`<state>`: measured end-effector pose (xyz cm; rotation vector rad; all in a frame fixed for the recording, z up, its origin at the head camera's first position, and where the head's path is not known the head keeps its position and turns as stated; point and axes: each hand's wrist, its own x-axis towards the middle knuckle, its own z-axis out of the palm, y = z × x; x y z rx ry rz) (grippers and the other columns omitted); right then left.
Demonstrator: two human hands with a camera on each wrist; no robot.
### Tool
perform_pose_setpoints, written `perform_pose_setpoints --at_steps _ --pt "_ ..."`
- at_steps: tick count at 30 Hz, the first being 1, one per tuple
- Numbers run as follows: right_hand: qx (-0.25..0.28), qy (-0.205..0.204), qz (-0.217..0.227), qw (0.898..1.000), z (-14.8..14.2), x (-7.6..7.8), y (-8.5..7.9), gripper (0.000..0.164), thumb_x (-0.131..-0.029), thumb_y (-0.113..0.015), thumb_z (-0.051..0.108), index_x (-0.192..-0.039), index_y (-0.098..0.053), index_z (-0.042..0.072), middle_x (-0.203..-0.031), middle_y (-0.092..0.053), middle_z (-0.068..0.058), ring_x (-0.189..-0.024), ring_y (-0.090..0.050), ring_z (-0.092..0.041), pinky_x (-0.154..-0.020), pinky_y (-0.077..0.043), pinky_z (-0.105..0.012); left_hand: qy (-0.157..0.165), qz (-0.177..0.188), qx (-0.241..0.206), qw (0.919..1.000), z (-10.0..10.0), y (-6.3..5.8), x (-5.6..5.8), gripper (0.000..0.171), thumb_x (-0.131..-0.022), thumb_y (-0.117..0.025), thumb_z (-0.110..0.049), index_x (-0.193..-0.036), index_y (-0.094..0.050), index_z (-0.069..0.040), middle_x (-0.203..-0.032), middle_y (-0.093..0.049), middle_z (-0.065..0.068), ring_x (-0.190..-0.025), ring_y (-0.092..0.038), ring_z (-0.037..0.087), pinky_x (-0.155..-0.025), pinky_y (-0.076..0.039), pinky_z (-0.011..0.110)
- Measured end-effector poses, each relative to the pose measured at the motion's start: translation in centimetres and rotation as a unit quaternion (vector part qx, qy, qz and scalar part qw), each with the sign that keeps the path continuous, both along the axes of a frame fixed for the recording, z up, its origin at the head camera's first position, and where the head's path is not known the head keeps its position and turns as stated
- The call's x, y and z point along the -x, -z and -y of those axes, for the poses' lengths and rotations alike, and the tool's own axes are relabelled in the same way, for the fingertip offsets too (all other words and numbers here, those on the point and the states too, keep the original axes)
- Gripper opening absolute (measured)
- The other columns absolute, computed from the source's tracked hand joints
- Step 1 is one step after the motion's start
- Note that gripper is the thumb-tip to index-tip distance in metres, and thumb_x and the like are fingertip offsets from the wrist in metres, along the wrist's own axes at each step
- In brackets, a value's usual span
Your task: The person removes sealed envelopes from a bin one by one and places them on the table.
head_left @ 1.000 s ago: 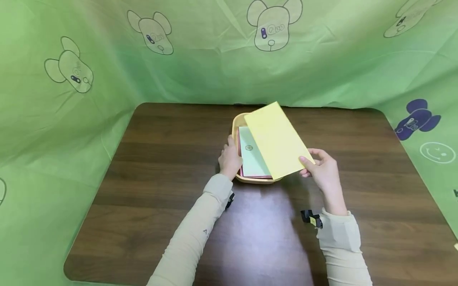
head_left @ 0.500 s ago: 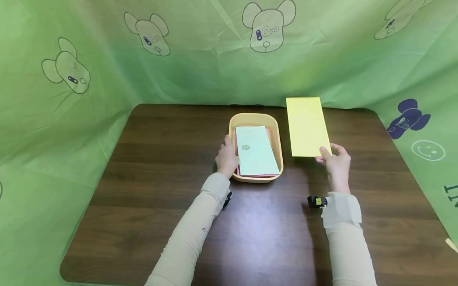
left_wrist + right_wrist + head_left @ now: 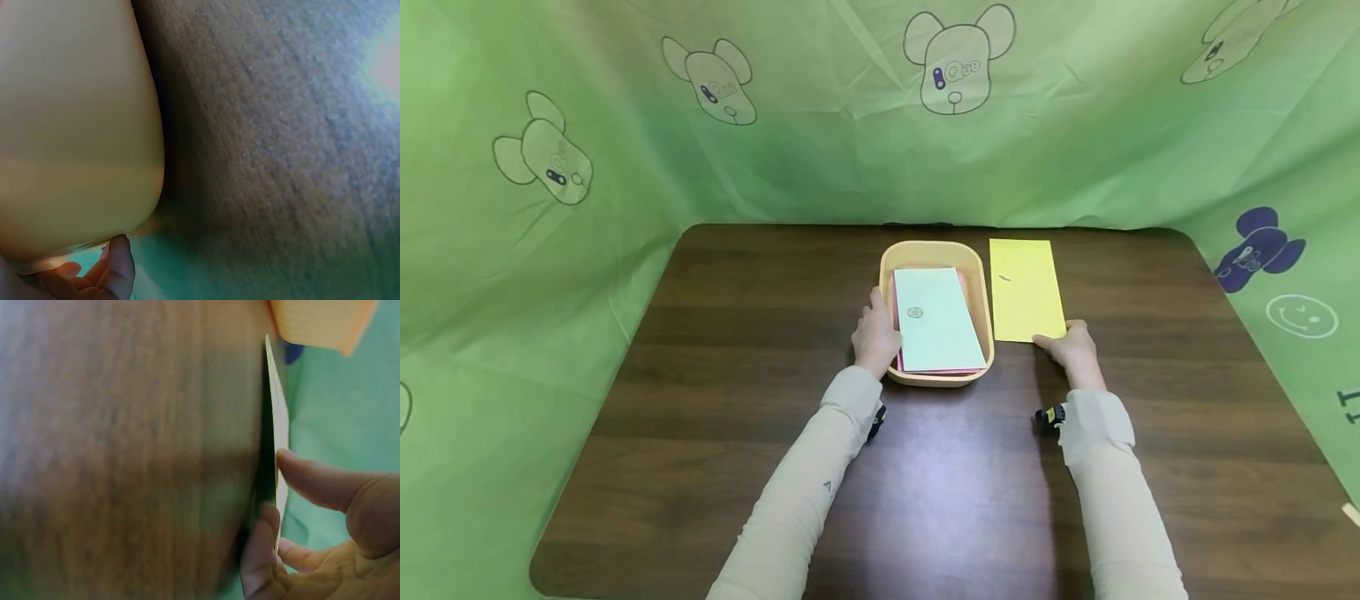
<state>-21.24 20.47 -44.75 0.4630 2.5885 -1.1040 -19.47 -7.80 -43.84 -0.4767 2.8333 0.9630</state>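
My left hand (image 3: 876, 336) grips the left wall of a pale orange plastic basket (image 3: 931, 250), which stands on the table. Its fingers (image 3: 119, 269) show at the basket's edge in the left wrist view. Inside lies a mint-green notebook (image 3: 940, 321) with a small round emblem, on top of pink ones that show only at their edges. My right hand (image 3: 1072, 350) pinches the near right corner of a thin yellow notebook (image 3: 1026, 292), thumb on one face and fingers on the other. That notebook is low over the table just right of the basket, tilted with a dark gap beneath it.
The brown wood-grain table (image 3: 760, 417) has rounded corners. A green cloth (image 3: 835, 167) with printed bear heads hangs along its back and sides. A small pale object (image 3: 1351, 513) shows at the right edge of the head view.
My right hand has carried the yellow notebook from above the basket to its right side and lowered it toward the table. The left hand has stayed on the basket.
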Motion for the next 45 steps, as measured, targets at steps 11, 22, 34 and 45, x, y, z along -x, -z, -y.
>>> perform_pose_setpoints --at_steps 11,22,34,45 --pt "-0.039 0.01 -0.003 0.999 1.1 0.9 0.0 0.068 -0.092 -0.058 0.022 -0.143 -0.025 -0.009 -0.137 -0.041 -0.036 -0.126 -0.041 -0.047 -0.107 -0.032 -0.052 -0.004 0.002 -0.004 1.0 0.0 0.1 0.1 0.077 -0.085 -0.061 -0.005 -0.148 -0.019 -0.014 -0.127 -0.053 0.022 -0.113 -0.058 0.037 -0.09 -0.048 0.05" --pt "-0.009 0.039 -0.012 0.999 1.2 1.0 0.4 0.07 -0.091 -0.059 0.024 -0.146 -0.025 -0.004 -0.14 -0.029 -0.035 -0.129 -0.03 -0.046 -0.109 -0.029 -0.053 -0.005 0.004 -0.014 0.9999 -0.2 0.0 0.0 0.077 -0.085 -0.06 -0.004 -0.149 -0.018 -0.013 -0.131 -0.052 0.022 -0.115 -0.057 0.037 -0.092 -0.047 0.051" --pt "-0.015 0.051 -0.012 0.999 1.3 1.0 0.5 0.074 -0.091 -0.059 0.03 -0.148 -0.022 -0.002 -0.141 -0.026 -0.035 -0.128 -0.033 -0.048 -0.107 -0.03 -0.054 -0.006 -0.004 -0.004 1.0 -0.2 0.0 0.2 0.076 -0.084 -0.062 -0.005 -0.147 -0.02 -0.013 -0.125 -0.054 0.021 -0.109 -0.06 0.036 -0.089 -0.049 0.051" --pt "-0.004 0.07 -0.021 0.997 1.2 1.0 0.9 0.071 -0.09 -0.062 0.028 -0.145 -0.028 -0.001 -0.14 -0.022 -0.034 -0.126 -0.037 -0.049 -0.105 -0.033 -0.052 -0.008 -0.008 -0.001 0.9999 -0.2 0.2 0.1 0.074 -0.084 -0.062 -0.005 -0.145 -0.022 -0.013 -0.122 -0.055 0.021 -0.108 -0.06 0.036 -0.087 -0.049 0.051"
